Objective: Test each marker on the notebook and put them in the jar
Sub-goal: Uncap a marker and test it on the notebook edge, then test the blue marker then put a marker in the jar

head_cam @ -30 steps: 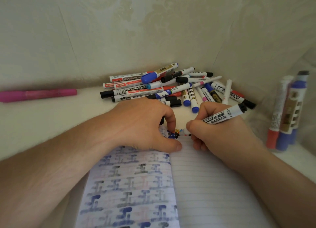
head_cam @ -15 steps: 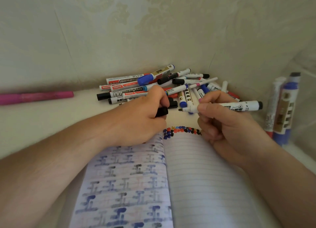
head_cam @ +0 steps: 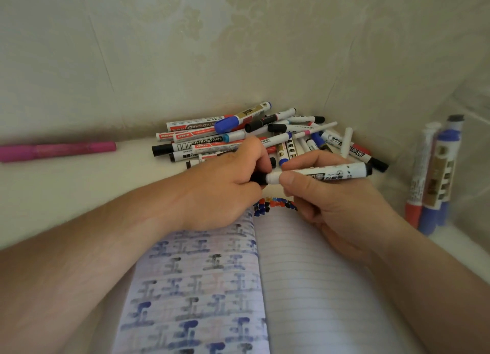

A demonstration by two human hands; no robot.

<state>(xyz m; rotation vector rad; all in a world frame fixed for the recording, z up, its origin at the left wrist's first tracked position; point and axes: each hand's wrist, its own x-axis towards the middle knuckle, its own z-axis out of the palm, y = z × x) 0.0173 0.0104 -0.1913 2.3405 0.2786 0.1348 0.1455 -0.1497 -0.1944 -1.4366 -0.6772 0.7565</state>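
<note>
My right hand (head_cam: 336,202) grips a white marker with black print (head_cam: 331,173), held level above the top edge of the open notebook (head_cam: 305,287). My left hand (head_cam: 225,186) pinches the black cap (head_cam: 258,178) at the marker's left end, cap and barrel touching. A row of red, blue and black test dots (head_cam: 274,205) runs along the notebook's top edge. Behind the hands lies a pile of markers (head_cam: 238,138) against the wall. A clear jar (head_cam: 450,168) at the right holds several markers standing upright.
A pink marker (head_cam: 57,150) lies alone at the far left by the wall. The notebook's left page (head_cam: 196,287) shows bled-through ink marks. The wall corner sits close behind the pile.
The right hand lifted the marker off the page and turned it level. The left hand left the notebook, and now holds the black cap against the marker's tip.
</note>
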